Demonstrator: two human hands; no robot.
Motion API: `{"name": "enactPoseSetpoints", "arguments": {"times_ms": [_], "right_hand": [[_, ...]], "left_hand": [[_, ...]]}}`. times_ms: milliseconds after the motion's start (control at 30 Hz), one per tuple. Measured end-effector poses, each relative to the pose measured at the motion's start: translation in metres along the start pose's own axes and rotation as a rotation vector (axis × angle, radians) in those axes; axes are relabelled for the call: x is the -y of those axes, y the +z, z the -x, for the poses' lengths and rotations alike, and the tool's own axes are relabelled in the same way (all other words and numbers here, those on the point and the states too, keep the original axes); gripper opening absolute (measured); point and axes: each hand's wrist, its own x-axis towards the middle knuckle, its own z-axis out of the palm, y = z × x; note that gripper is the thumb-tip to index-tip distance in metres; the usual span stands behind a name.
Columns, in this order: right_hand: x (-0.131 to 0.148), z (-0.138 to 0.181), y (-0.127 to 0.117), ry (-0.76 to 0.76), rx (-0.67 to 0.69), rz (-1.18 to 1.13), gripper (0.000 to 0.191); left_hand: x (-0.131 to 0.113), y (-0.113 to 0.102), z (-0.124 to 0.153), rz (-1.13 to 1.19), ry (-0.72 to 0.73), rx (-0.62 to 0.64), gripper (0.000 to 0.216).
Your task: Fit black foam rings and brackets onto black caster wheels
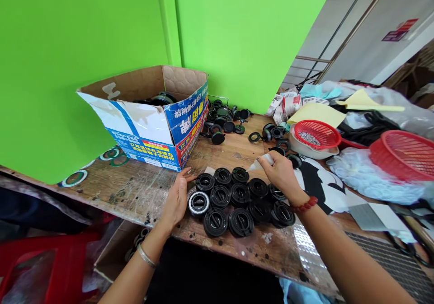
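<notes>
Here's the right hand, over to the right of the cardboard box, gripping a white bottle, its narrow tip angled down by the black discs — those are bunched in front and to the right of the box. Left hand, fingers loosely spread, is just in front of the box's near corner, beside the discs; can't tell whether it touches them. The table edge runs close along the nearest discs, with a strip of scuffed wood between bunch and box. Ridged round plastic here, one disc white-rimmed — and the box, printed card, its front panel peeled.
</notes>
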Motion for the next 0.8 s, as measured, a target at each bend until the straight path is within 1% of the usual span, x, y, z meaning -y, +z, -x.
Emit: {"name": "enactPoseSetpoints", "arguments": {"times_ms": [100,200,300,400,500,600,700,800], "right_hand": [[0.002,0.009,-0.008,-0.025,0.037,0.069,0.029],[0.006,0.016,-0.012,-0.065,0.086,0.082,0.029],[0.012,0.019,-0.009,-0.09,0.114,0.058,0.03],[0.021,0.019,0.0,-0.09,0.109,0.021,0.029],[0.03,0.016,0.01,-0.058,0.085,-0.029,0.029],[0.032,0.011,0.017,0.004,0.063,-0.137,0.028],[0.023,0.007,0.018,0.064,0.051,-0.239,0.031],[0.007,0.008,0.012,0.123,0.048,-0.311,0.036]], "left_hand": [[-0.001,0.0,0.0,0.004,0.002,-0.008,0.069],[-0.002,0.0,0.0,0.005,0.007,-0.021,0.073],[-0.002,0.001,-0.001,0.005,0.019,-0.024,0.073],[-0.001,0.001,-0.001,0.009,0.024,-0.029,0.07],[0.0,0.001,0.0,0.003,0.024,-0.029,0.068],[0.001,0.001,0.0,-0.004,0.024,-0.026,0.066],[0.0,0.0,-0.001,-0.005,0.014,-0.017,0.068],[-0.002,0.0,-0.001,-0.006,0.014,-0.019,0.069]]}}
